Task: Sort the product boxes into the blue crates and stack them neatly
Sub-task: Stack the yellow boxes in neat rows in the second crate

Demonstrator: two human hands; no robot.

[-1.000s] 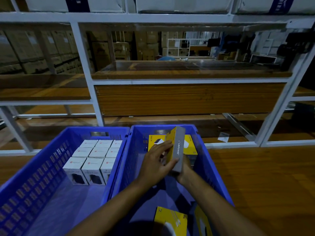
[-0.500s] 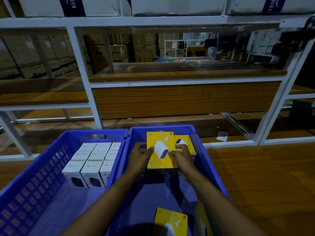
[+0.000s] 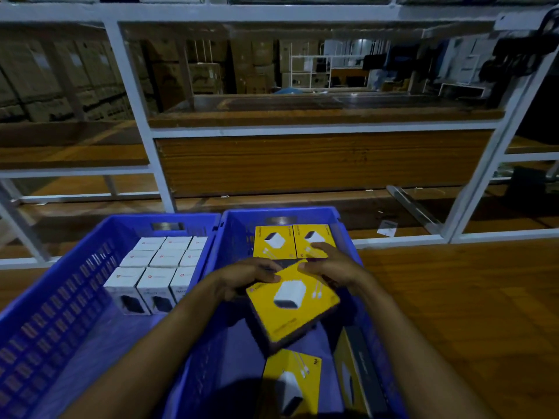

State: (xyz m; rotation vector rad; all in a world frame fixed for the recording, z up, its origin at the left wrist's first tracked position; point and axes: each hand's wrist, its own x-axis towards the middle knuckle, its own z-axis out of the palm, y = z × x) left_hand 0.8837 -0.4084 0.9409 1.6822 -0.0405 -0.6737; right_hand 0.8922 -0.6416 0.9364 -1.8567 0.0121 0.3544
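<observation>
At the near end of the right blue plastic crate [image 3: 234, 237], a near yellow cardboard box [image 3: 292, 382] lies flat with its picture up. A leaning yellow box [image 3: 354, 373] stands on its edge by the near right wall.

A bit farther in, both hands hold up the held yellow box [image 3: 293, 300], a flat one with a white plug picture. It is tilted and turned crooked over the middle of the crate. The left hand [image 3: 248, 273] grips its far left edge with the thumb on top. The right hand [image 3: 329, 264] pinches its far corner, and one finger reaches out over the boxes behind.

The box looks light and stiff. Its shiny faces may slip, so it is best to hold it by two side edges. The corners could dent if it bumps the wall.

At the far end of this crate, two far yellow boxes [image 3: 273, 241] lie flat, side by side and touching. The held one likely goes in front of them or on top.

The left blue plastic crate [image 3: 45, 322] has small white cardboard boxes [image 3: 160, 267] packed in neat rows at its far end.

Both crates sit on a brown wooden table [image 3: 453, 297], with a white metal rack [image 3: 136, 86] behind.
</observation>
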